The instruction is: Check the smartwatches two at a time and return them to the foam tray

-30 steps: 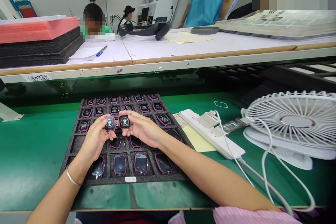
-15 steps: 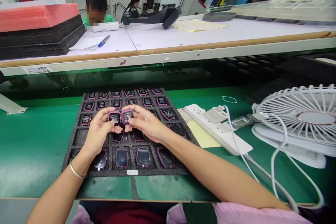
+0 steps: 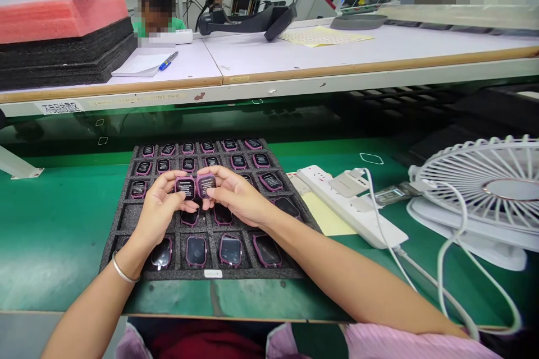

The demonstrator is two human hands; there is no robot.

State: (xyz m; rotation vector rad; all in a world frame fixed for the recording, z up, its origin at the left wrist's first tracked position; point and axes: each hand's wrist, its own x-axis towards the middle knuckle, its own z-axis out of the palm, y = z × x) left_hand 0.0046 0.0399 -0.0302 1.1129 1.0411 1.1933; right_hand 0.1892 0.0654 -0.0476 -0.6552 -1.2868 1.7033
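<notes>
Between finger and thumb, my left hand [image 3: 162,199] grips a strapless smartwatch [image 3: 184,187] with a purple case and white text on its lit screen. My right hand [image 3: 236,193] pinches a matching smartwatch [image 3: 206,184], its screen also showing text. The two watches are held side by side, close together, above a black foam tray [image 3: 130,219]. Several more purple watches sit in the tray's compartments; the far rows show lit text, while the near ones, such as this watch [image 3: 196,251], are dark. My hands hide some of the middle compartments.
Right of the tray lie a white power strip [image 3: 349,205] with plugged-in cables, a yellow paper [image 3: 326,216] and a white fan [image 3: 484,190]. A raised shelf [image 3: 269,67] crosses behind, bearing stacked foam [image 3: 63,28] and a pen [image 3: 168,61]. People sit beyond it.
The camera view has shifted slightly. Both hands keep the two watches side by side in nearly the same position over the tray.
</notes>
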